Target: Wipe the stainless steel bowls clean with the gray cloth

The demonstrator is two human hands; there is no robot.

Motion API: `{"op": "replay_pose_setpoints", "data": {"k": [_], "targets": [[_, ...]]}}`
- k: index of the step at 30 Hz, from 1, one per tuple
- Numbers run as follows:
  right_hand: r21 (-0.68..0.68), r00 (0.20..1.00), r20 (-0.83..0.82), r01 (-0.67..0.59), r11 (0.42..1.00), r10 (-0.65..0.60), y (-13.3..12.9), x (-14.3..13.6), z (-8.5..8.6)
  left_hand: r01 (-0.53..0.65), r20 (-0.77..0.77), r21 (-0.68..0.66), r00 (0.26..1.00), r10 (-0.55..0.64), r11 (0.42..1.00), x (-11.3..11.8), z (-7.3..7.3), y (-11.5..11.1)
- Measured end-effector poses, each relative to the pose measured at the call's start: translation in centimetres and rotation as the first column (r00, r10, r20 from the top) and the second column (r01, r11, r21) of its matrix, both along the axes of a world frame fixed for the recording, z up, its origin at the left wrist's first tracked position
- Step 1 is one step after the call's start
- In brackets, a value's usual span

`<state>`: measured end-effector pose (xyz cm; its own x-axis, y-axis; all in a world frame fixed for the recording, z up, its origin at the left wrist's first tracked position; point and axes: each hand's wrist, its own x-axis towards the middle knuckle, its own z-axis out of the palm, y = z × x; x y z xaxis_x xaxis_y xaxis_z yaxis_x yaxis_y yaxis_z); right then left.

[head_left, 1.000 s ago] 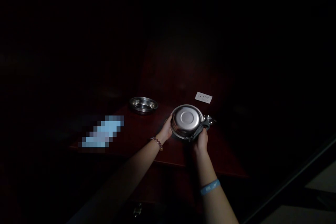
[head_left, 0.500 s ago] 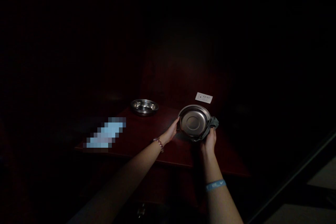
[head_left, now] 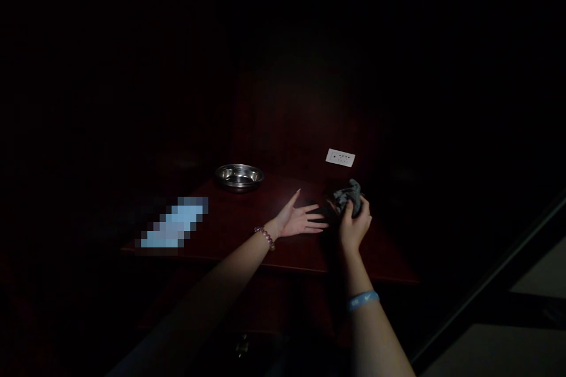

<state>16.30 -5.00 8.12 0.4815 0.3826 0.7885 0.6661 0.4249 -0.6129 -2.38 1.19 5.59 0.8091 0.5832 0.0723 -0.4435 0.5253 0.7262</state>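
Observation:
My left hand (head_left: 298,220) is open above the dark red table (head_left: 247,230), fingers spread and palm showing, with nothing in it. To its right, my right hand (head_left: 356,224) is closed around a crumpled dark grey cloth (head_left: 351,195), which bunches up over the thumb and fingers. A shiny round metal dish (head_left: 239,178) sits upright on the table, up and to the left of my left hand. Neither hand touches it. Deep shadow hides the surface around the cloth.
A white card-like plate with dark marks (head_left: 340,158) is beyond my right hand. At the table's left lies a pale blue pixelated shape (head_left: 172,225). The table's front edge (head_left: 283,269) runs beneath my forearms. Most surroundings are dark.
The metal dish that both hands held is out of them and no longer visible. My left hand has opened and spread its fingers. My right hand still holds the cloth.

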Motion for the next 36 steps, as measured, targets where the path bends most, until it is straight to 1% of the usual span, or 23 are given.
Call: {"op": "replay_pose_setpoints", "data": {"k": [1, 3, 4, 5, 7, 9, 13, 15, 17, 19, 20, 21, 22, 23, 24, 26, 28, 30, 32, 36], "targets": [[-0.044, 0.993, 0.114, -0.026, 0.999, 0.031, -0.2, -0.4, -0.1, -0.026, 0.01, -0.006, 1.0, 0.026, 1.0, 0.1, 0.2, -0.3], [-0.158, 0.94, 0.307, -0.101, 0.982, 0.146, -0.4, -1.2, -0.1, -0.132, 0.013, -0.022, 0.991, 0.132, 0.991, 0.1, 0.7, -0.7], [-0.226, 0.902, 0.37, -0.147, 0.963, 0.224, -0.5, -1.7, 0.0, -0.199, 0.008, -0.03, 0.98, 0.199, 0.98, 0.2, 0.9, -0.9], [-0.289, 0.869, 0.395, -0.191, 0.938, 0.299, -0.6, -2.2, 0.1, -0.266, -0.003, -0.04, 0.964, 0.266, 0.963, 0.2, 1.0, -1.0], [-0.367, 0.845, 0.348, -0.276, 0.888, 0.407, -0.8, -3.1, 0.3, -0.373, -0.035, -0.06, 0.928, 0.371, 0.926, 0.2, 1.0, -0.8], [-0.391, 0.841, 0.281, -0.339, 0.856, 0.461, -0.9, -3.8, 0.4, -0.437, -0.05, -0.076, 0.899, 0.435, 0.896, 0.2, 0.8, -0.3], [-0.367, 0.847, 0.206, -0.397, 0.841, 0.489, -1.0, -4.6, 0.0, -0.511, -0.011, -0.119, 0.858, 0.513, 0.851, 0.1, 0.2, 0.9], [-0.337, 0.855, 0.161, -0.421, 0.842, 0.492, -0.8, -4.5, -0.2, -0.56, -0.047, -0.168, 0.827, 0.561, 0.811, 0.1, 0.0, 1.2], [-0.297, 0.87, 0.117, -0.43, 0.853, 0.479, -0.5, -4.1, -0.2, -0.591, -0.069, -0.206, 0.804, 0.591, 0.78, 0.1, 0.0, 1.2], [-0.206, 0.897, 0.003, -0.431, 0.878, 0.441, 0.1, -3.2, 0.1, -0.594, -0.024, -0.224, 0.796, 0.605, 0.772, 0.2, 0.1, 1.2], [-0.088, 0.895, -0.163, -0.433, 0.897, 0.416, 0.4, -2.6, 0.1, -0.596, 0.009, -0.229, 0.789, 0.614, 0.77, 0.2, 0.2, 1.1], [0.021, 0.859, -0.331, -0.408, 0.913, 0.391, 0.7, -1.9, 0.1, -0.605, 0.038, -0.234, 0.777, 0.629, 0.761, 0.2, 0.3, 1.1], [0.1, 0.808, -0.466, -0.356, 0.929, 0.36, 1.0, -1.2, -0.1, -0.623, 0.055, -0.239, 0.757, 0.651, 0.745, 0.2, 0.3, 1.1], [0.149, 0.757, -0.568, -0.292, 0.945, 0.323, 1.3, -0.4, -0.4, -0.645, 0.061, -0.243, 0.735, 0.675, 0.725, 0.2, 0.2, 1.2], [0.167, 0.715, -0.642, -0.221, 0.961, 0.277, 1.6, 0.3, -0.8, -0.666, 0.062, -0.241, 0.715, 0.696, 0.706, 0.3, 0.1, 1.2], [0.131, 0.669, -0.727, -0.084, 0.988, 0.154, 1.9, 1.7, -2.0, -0.696, 0.057, -0.213, 0.692, 0.72, 0.686, 0.4, -0.2, 1.4], [0.056, 0.646, -0.763, 0.035, 0.998, 0.021, 2.1, 2.7, -3.2, -0.706, 0.049, -0.169, 0.691, 0.721, 0.688, 0.6, -0.5, 1.6], [0.011, 0.665, -0.745, 0.091, 0.996, -0.053, 2.2, 3.3, -3.9, -0.704, 0.024, -0.136, 0.701, 0.713, 0.697, 0.7, -0.8, 1.7], [0.005, 0.728, -0.682, 0.11, 0.994, -0.077, 2.2, 3.4, -3.9, -0.699, -0.013, -0.123, 0.711, 0.703, 0.705, 0.8, -1.0, 1.7], [0.023, 0.883, -0.465, 0.081, 0.996, -0.061, 2.0, 2.2, -2.7, -0.668, -0.06, -0.099, 0.744, 0.666, 0.738, 0.9, -1.2, 1.7]]}}
